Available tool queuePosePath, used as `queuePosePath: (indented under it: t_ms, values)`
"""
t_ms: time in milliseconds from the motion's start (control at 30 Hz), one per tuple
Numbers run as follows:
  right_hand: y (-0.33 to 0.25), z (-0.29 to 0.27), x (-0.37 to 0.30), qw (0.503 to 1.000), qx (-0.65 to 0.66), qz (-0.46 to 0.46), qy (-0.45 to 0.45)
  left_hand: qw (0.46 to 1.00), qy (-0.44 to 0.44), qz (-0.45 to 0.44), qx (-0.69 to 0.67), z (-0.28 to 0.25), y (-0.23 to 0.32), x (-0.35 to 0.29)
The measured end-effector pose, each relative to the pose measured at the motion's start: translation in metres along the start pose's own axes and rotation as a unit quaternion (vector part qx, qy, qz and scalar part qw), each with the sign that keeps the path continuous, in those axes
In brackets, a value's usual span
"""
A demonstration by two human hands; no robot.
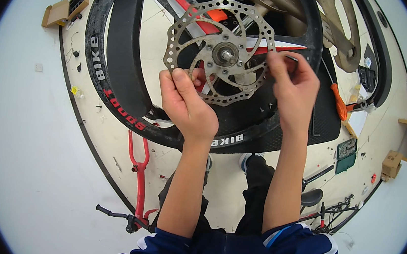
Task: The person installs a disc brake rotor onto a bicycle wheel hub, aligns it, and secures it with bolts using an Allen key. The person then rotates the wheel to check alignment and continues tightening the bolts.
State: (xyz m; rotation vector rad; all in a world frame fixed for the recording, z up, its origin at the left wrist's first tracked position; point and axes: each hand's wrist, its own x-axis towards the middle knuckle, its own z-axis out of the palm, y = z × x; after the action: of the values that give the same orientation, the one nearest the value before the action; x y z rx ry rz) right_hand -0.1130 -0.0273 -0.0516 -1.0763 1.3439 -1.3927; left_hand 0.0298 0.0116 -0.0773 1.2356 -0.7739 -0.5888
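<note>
Head view | pale floor (pixel 113 137) | L hand (pixel 186 103) grip pinching brake disc (pixel 220 49) | R hand (pixel 292 84) grip narrow, prob. on disc edge

A pale tiled floor (pixel 113 132) is lying underneath, bending with the lens, while a plain white wall (pixel 20 122) is rising on the left. Cardboard boxes (pixel 59 11) are sitting by that wall. A red bicycle frame (pixel 140 170) is resting on the floor, and a black saddle (pixel 311 197) is showing lower right. Even light is filling the room.
</note>
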Motion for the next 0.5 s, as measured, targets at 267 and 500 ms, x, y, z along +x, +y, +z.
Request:
queuePosePath:
  t_ms: [267,500]
  values:
    - [-0.038,0.006,-0.026,0.971,-0.181,-0.096,-0.123,1.0,0.003,0.008,0.004,0.005,0.004,0.0]
    - [-0.025,0.01,-0.023,0.957,-0.217,-0.135,-0.139,1.0,0.003,-0.002,0.022,0.005,0.008,0.005]
